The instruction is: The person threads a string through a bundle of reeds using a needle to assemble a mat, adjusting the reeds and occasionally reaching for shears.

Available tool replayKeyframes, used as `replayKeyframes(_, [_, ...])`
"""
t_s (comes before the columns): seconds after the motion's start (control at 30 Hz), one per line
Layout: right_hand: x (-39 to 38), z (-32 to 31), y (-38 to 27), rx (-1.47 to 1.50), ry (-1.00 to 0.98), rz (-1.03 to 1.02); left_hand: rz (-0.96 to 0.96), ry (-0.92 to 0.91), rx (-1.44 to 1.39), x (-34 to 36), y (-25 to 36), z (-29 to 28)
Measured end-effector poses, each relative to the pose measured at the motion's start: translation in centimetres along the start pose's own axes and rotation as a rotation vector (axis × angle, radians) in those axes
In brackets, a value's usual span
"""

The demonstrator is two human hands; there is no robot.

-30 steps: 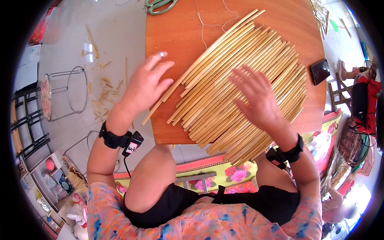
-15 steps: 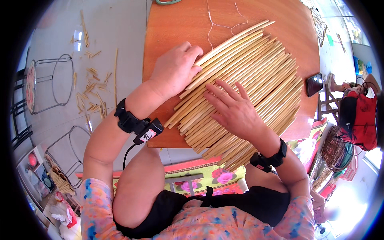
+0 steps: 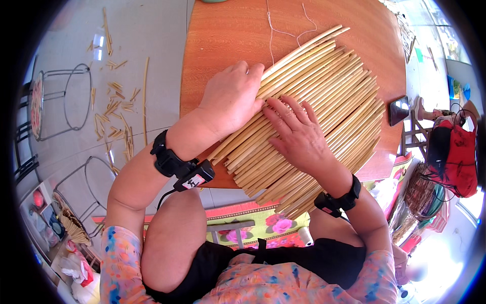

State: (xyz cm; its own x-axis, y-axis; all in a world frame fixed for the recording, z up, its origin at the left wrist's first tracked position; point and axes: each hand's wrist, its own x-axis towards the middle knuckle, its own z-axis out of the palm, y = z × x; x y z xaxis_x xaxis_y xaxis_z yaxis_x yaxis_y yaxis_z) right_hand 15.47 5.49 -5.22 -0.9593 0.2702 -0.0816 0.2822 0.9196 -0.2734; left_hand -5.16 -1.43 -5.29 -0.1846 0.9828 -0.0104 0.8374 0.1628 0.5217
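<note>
A mat of straw-coloured reed stalks [image 3: 339,106], laid side by side on a slant with a rounded outline, lies on the wooden table. My left hand [image 3: 234,96] is closed around the lower left ends of the outermost stalks at the far left side; its fingertips are partly hidden. Flat on the mat rests my right hand [image 3: 299,134], fingers spread and pointing up and left, close to my left thumb. A thin pale thread [image 3: 271,45] runs from the outer stalks across the tabletop toward the far edge.
Past the mat, a dark phone [image 3: 399,110] lies at the right edge of the brown table [image 3: 217,30]. Cut stalk pieces [image 3: 114,104] litter the tiled floor at left, near a metal-framed stool [image 3: 63,101]. A red bag [image 3: 458,157] hangs at right.
My left hand has slid right and slightly down along the outer stalks, closer to my right hand. My right hand has barely shifted, with its fingers still spread on the mat.
</note>
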Motion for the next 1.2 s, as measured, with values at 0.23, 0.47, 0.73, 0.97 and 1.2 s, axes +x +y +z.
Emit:
replayKeyframes(0.23, [0.4,-0.4,0.0,0.034,-0.004,-0.004,-0.135,-0.143,0.027,0.9,1.1,0.4])
replayKeyframes(0.47, [0.0,0.2,0.2,0.047,0.036,0.006,-0.181,-0.211,-0.065,1.4,1.7,0.0])
replayKeyframes(0.73, [0.0,-0.2,-0.3,0.060,0.011,0.020,-0.187,-0.225,-0.364,2.0,-0.5,-0.2])
replayKeyframes(0.97, [-0.5,0.6,0.6,0.133,0.060,0.013,-0.217,-0.313,-0.584,2.2,-1.6,-0.4])
replayKeyframes(1.2, [0.4,0.1,0.2,0.083,0.046,0.009,-0.214,-0.352,-0.441,2.5,-0.9,-1.0])
